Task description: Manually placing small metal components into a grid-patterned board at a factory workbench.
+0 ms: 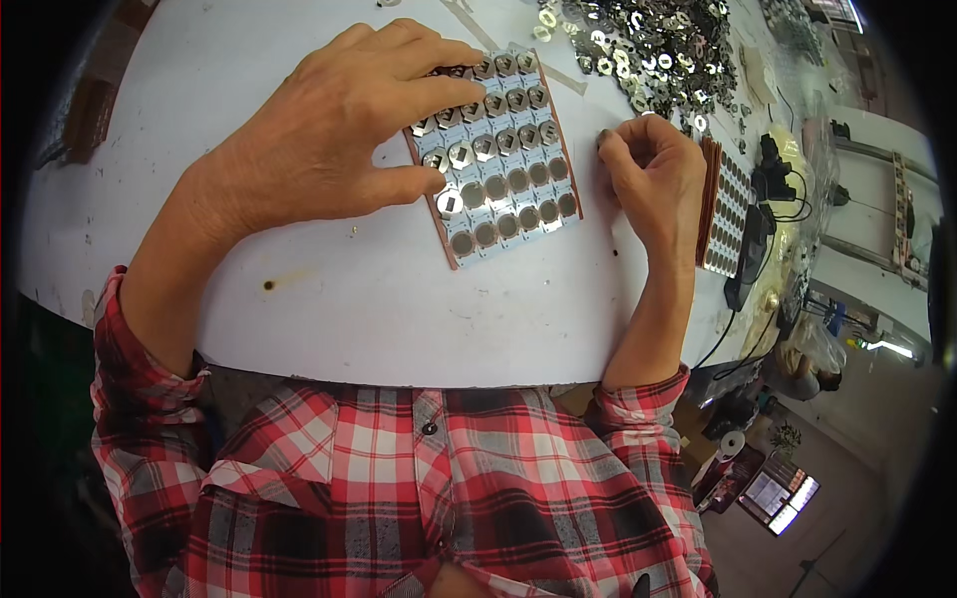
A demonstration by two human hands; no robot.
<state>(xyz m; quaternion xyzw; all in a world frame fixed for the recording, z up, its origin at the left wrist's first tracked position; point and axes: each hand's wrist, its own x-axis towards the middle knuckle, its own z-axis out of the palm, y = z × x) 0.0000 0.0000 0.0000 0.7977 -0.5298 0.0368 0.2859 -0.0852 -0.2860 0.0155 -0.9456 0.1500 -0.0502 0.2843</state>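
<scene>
A circuit board panel [518, 236] with a light face and brown edges lies tilted on the white table. Rows of round spots cover it. Its upper rows carry shiny metal clips, while the two lowest rows show mostly bare grey discs. My left hand [339, 125] reaches over the panel's left side, fingers spread. Its thumb tip is close beside a bright metal clip [450, 202] at the left end of the fourth row; whether they touch is unclear. Right of the panel, my right hand [658, 179] is closed with thumb and fingers together. What it pinches, if anything, is hidden.
A heap of loose metal clips [668, 50] spreads across the far right of the table [419, 319]. A stack of similar panels [728, 209] stands right of my right wrist. Beyond it are black plugs and cables [773, 179] and clear plastic bags.
</scene>
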